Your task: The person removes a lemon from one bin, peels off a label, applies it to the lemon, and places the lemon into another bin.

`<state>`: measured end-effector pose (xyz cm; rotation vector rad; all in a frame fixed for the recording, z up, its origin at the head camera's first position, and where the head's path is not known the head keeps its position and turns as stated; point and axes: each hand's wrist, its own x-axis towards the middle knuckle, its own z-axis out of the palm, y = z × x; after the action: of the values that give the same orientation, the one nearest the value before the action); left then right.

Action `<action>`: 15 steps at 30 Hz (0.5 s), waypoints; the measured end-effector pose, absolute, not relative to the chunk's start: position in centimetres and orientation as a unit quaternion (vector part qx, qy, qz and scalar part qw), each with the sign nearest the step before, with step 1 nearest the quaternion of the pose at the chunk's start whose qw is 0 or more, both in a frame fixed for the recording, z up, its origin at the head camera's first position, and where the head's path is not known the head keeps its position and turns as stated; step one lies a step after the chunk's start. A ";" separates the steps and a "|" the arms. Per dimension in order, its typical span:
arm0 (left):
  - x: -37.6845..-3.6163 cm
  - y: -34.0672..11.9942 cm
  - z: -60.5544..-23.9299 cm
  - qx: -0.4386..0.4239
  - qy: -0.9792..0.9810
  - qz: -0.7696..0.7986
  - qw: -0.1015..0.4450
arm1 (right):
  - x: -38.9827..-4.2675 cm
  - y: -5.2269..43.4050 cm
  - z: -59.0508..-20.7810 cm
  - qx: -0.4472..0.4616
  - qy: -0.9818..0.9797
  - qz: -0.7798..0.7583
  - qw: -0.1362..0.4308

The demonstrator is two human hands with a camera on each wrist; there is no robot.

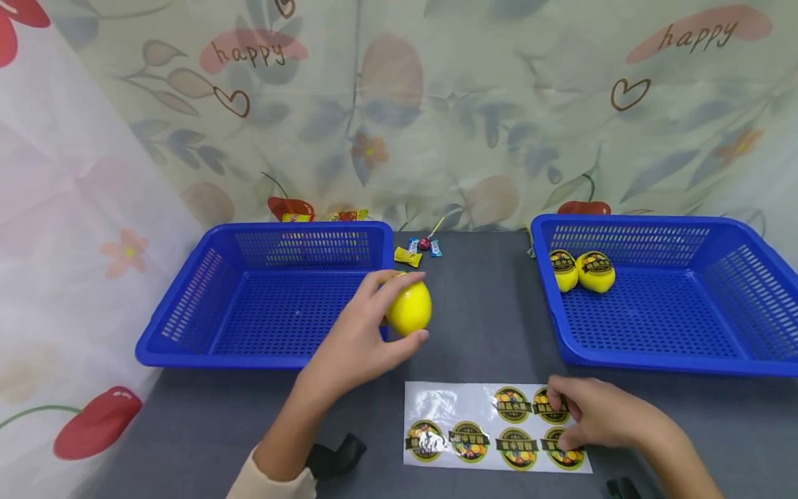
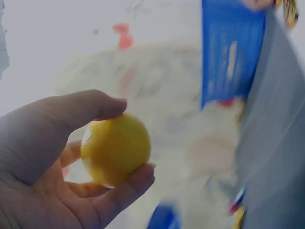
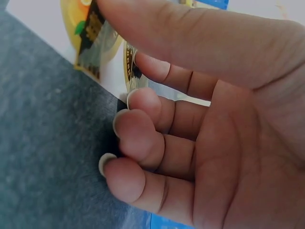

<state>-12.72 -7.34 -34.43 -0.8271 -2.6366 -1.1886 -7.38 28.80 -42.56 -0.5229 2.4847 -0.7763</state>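
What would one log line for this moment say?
left hand: holds plain yellow plastic lemon | right hand: fingers on glossy round-label sticker sheet | right blue mesh basket: two labelled lemons

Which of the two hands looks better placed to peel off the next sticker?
The right hand, I'd say: its fingertips already rest on the sticker sheet at the right end. The left hand is busy holding the bare yellow lemon above the table.
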 end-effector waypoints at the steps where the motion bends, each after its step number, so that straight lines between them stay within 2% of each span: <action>1: -12.5 -6.6 -34.7 -0.281 -0.871 -0.397 0.062 | -7.4 28.8 -42.5 -0.191 0.907 -0.285 0.243; 6: -11.7 -2.9 -37.0 -0.295 -0.869 -0.397 -0.002 | -7.6 28.9 -42.4 -0.187 0.904 -0.290 0.253; 10: -12.4 -0.8 -39.3 -0.284 -0.883 -0.370 -0.057 | -7.5 29.0 -42.5 -0.193 0.904 -0.292 0.246; 15: -14.0 0.6 -41.3 -0.255 -0.900 -0.343 -0.082 | -7.5 28.9 -42.6 -0.199 0.902 -0.298 0.240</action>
<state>-14.03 0.58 -41.27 -0.8457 -2.9864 -1.1375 -7.49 28.95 -42.56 -0.5442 2.4685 -0.8151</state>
